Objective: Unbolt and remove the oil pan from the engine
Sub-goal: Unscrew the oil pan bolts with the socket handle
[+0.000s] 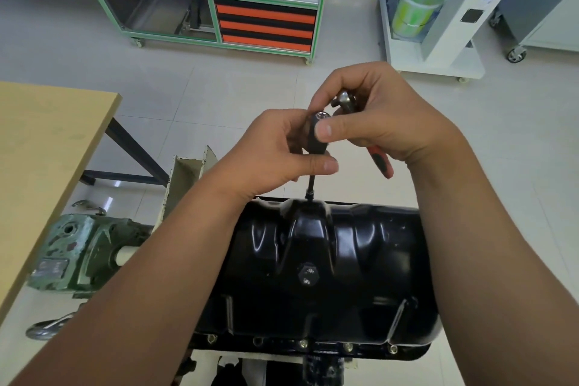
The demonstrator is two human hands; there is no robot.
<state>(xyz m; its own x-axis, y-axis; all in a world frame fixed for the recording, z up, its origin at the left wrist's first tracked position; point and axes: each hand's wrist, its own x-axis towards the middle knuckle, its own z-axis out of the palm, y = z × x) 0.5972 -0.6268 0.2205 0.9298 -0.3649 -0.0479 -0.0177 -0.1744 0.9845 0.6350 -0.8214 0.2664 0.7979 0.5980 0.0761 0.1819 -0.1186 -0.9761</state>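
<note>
A glossy black oil pan [360,260] faces up on the engine below me, with a drain plug [307,274] at its middle and several bolts [347,346] along its near flange. A black extension bar with a socket [313,147] stands upright on the pan's far edge. My left hand [275,150] grips that bar from the left. My right hand [376,113] holds a ratchet with a red and black handle [380,163]; its metal head [344,100] sits just above the bar's top, and the thumb presses on the bar's upper end.
A green engine-stand gearbox [81,251] sits to the left of the pan. A wooden table [44,147] fills the left side. On the tiled floor beyond stand a green-framed cabinet with orange drawers [266,25] and a white cart holding a green bucket [413,9].
</note>
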